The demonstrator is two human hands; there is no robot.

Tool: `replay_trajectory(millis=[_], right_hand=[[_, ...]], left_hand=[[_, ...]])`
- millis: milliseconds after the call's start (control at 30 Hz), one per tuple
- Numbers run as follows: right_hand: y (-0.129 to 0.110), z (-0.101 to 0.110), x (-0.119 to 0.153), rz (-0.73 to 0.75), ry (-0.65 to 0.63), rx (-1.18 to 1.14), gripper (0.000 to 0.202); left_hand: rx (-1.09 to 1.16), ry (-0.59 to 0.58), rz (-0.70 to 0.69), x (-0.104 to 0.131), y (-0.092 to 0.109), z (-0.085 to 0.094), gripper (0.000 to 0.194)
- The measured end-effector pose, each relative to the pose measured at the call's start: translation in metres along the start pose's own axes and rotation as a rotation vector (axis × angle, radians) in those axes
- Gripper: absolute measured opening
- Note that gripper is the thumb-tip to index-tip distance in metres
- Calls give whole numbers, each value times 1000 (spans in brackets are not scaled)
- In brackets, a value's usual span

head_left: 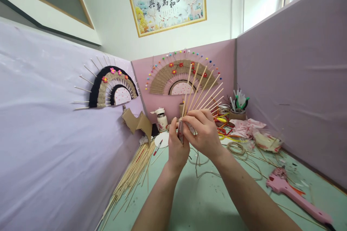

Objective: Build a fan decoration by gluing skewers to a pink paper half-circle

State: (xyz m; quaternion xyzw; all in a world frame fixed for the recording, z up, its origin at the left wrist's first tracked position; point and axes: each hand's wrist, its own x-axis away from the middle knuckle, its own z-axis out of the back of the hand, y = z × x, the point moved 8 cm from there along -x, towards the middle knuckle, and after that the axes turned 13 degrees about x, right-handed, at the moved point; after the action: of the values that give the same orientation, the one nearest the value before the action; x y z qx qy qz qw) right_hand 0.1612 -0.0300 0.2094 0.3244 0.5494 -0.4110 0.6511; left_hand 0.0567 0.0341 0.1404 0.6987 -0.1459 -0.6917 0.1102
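Observation:
Above the table, my left hand [177,146] is closed round the base of a fan frame made of thin wooden sticks [201,87], which spread upward and to the right. My right hand [204,131] pinches at the lower end of the leftmost sticks, close to the left thumb. Both hands largely cover the base, of which a narrow edge shows between them. A length of twine [199,168] hangs and loops on the table below the hands; whether it is tied to the frame is hidden.
Loose sticks [132,173] lie along the left side. A pink glue gun [298,195] rests at the right. Behind stand a white bottle [162,120] and a pot of tools [238,110]. A twine coil [236,148] lies right of the hands. Finished fans [159,81] hang on the partitions.

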Motion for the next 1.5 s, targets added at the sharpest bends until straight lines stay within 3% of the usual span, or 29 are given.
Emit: replay_trajectory(millis=[333, 633, 867, 1100, 1500], right_hand=[[0, -2, -1, 0, 25, -110, 18], [-2, -1, -1, 21, 5, -96, 19], [-1, -4, 1, 5, -17, -50, 20], [0, -6, 1, -4, -21, -44, 19], [2, -8, 0, -17, -36, -97, 22]], left_hand=[[57, 67, 72, -1, -2, 5, 56], [25, 37, 109, -3, -6, 10, 57], [-60, 12, 67, -4, -6, 11, 57], [-164, 15, -60, -6, 5, 11, 57], [-113, 38, 18, -7, 5, 12, 57]])
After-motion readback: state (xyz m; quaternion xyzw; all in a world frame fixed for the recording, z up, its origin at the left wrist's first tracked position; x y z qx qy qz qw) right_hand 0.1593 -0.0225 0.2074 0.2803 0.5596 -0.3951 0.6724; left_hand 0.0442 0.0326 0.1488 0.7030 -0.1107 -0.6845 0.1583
